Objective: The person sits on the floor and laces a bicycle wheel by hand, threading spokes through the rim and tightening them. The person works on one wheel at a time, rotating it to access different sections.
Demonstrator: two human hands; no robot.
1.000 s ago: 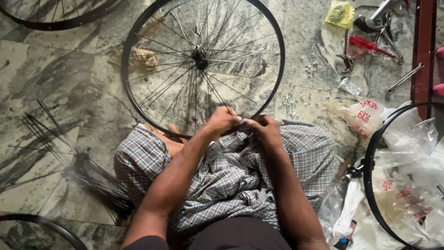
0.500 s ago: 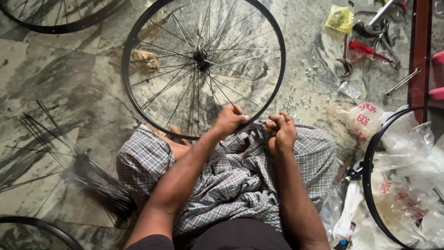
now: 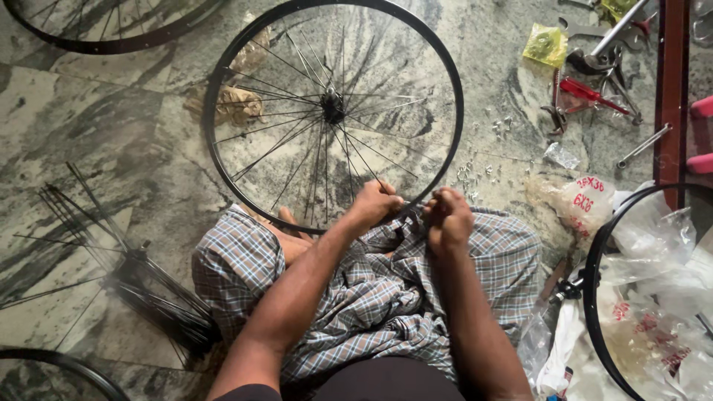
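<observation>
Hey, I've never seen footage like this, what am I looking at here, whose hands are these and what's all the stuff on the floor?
The picture comes from a camera worn on a person's head, looking down at their own lap and hands. They sit on a marble floor in a checked cloth. The left hand grips the near rim of a spoked bicycle wheel. The right hand is closed just beside the rim; what it pinches is too small to tell. Loose spokes lie on the left, hand tools at upper right, another rim over plastic bags on the right.
</observation>
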